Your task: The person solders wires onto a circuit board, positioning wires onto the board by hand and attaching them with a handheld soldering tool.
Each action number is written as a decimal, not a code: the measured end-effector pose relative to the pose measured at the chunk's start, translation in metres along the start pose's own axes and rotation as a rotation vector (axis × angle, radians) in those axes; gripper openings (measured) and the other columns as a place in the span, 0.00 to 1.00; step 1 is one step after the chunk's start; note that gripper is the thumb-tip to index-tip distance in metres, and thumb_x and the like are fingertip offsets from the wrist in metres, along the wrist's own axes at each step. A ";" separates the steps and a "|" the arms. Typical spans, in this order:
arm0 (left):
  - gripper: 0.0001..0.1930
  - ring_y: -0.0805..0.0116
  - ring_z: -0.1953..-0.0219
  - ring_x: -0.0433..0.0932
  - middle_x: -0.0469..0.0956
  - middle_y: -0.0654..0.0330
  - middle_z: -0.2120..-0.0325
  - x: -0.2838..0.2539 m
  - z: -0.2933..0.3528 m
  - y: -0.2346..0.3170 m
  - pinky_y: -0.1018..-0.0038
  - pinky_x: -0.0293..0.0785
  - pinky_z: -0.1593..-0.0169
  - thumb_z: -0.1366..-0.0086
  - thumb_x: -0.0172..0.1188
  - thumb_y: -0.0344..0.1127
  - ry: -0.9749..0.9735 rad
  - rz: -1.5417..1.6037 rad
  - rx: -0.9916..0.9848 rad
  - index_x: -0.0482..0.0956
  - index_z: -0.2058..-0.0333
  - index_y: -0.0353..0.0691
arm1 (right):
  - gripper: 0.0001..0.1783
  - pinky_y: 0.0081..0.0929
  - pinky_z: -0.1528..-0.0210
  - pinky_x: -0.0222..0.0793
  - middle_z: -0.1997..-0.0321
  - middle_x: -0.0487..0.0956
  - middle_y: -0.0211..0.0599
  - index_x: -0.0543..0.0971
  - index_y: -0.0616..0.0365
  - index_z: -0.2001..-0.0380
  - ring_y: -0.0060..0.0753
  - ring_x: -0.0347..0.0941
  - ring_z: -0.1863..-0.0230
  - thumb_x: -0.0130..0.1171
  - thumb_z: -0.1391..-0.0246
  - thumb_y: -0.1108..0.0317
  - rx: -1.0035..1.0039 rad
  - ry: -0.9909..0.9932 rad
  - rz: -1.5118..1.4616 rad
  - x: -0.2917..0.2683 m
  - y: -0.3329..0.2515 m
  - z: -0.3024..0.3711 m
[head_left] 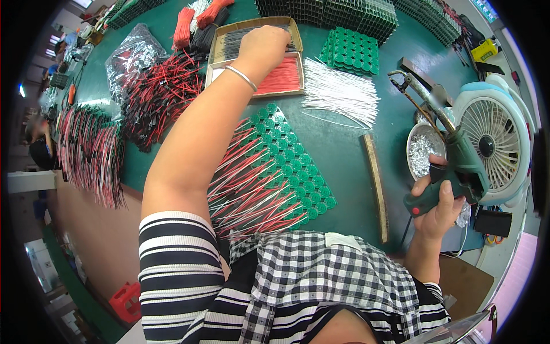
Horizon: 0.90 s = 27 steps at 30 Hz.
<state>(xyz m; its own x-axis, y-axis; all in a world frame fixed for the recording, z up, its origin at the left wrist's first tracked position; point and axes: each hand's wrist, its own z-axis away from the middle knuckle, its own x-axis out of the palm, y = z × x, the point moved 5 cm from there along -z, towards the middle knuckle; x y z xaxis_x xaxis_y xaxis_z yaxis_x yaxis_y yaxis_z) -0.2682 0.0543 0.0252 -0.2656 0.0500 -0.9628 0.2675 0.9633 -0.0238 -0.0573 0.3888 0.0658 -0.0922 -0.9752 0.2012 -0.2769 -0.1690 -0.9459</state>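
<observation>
My left hand (265, 45) reaches far forward over a cardboard box (232, 26) of black wires (234, 43). Its fingers are curled downward, and whatever is between them is hidden. Red wires (279, 74) fill the nearer part of that box. My right hand (438, 209) is wrapped around the grip of a green soldering gun (461, 166), whose metal tip end points up and away to the left. Below my left forearm lies a panel of round green circuit boards (298, 166). Red, white and black wires (246, 189) trail from the panel's left side.
White wires (341, 94) lie right of the box, below stacked green board panels (350, 50). A wooden strip (375, 189), a metal bowl (423, 150) of silvery bits and a fan (492, 140) stand to the right. Wired bundles (89, 149) hang over the left table edge.
</observation>
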 end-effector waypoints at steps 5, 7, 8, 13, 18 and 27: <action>0.08 0.52 0.64 0.80 0.81 0.52 0.69 -0.009 0.002 -0.005 0.59 0.76 0.59 0.42 0.59 0.38 -0.002 0.009 -0.069 0.84 0.65 0.46 | 0.29 0.22 0.81 0.70 0.51 0.73 0.56 0.60 0.65 0.42 0.34 0.75 0.78 0.55 0.45 0.66 0.009 0.019 -0.008 0.000 -0.001 0.002; 0.09 0.51 0.65 0.80 0.81 0.52 0.69 -0.017 0.004 -0.009 0.59 0.76 0.59 0.42 0.59 0.39 0.112 0.030 -0.056 0.84 0.64 0.45 | 0.30 0.22 0.81 0.70 0.52 0.73 0.56 0.61 0.65 0.42 0.34 0.75 0.78 0.55 0.45 0.66 0.009 0.015 -0.010 0.002 -0.001 0.003; 0.09 0.51 0.65 0.80 0.81 0.52 0.69 -0.019 0.007 -0.014 0.59 0.76 0.59 0.42 0.59 0.39 0.113 0.027 -0.061 0.84 0.64 0.45 | 0.30 0.21 0.81 0.70 0.52 0.73 0.56 0.61 0.65 0.42 0.34 0.75 0.78 0.55 0.45 0.66 0.011 0.013 -0.012 0.004 -0.001 0.003; 0.11 0.64 0.67 0.82 0.83 0.57 0.69 -0.065 0.033 -0.045 0.71 0.76 0.62 0.40 0.61 0.38 0.381 0.767 -0.164 0.84 0.60 0.42 | 0.29 0.22 0.81 0.70 0.52 0.73 0.56 0.61 0.65 0.42 0.33 0.74 0.79 0.55 0.45 0.67 -0.014 0.020 -0.001 0.002 -0.002 0.002; 0.10 0.75 0.64 0.81 0.82 0.59 0.67 -0.105 0.105 -0.051 0.82 0.74 0.62 0.36 0.57 0.30 0.428 1.305 -0.342 0.81 0.58 0.33 | 0.29 0.22 0.80 0.70 0.51 0.73 0.57 0.60 0.66 0.41 0.33 0.74 0.79 0.53 0.44 0.68 -0.004 0.024 0.000 0.005 0.002 -0.001; 0.09 0.74 0.67 0.79 0.82 0.57 0.66 -0.077 0.165 -0.045 0.81 0.74 0.65 0.36 0.58 0.29 0.297 1.371 -0.547 0.80 0.59 0.33 | 0.28 0.22 0.78 0.71 0.51 0.73 0.56 0.61 0.67 0.41 0.32 0.74 0.77 0.53 0.44 0.68 -0.043 -0.097 -0.016 0.025 -0.009 -0.001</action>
<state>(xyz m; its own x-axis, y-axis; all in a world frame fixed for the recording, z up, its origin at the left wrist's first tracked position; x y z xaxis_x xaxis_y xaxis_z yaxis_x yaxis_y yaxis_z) -0.1071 -0.0359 0.0558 -0.2935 0.9537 -0.0652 0.1064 0.1003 0.9892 -0.0584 0.3660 0.0801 0.0051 -0.9820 0.1887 -0.3185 -0.1805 -0.9306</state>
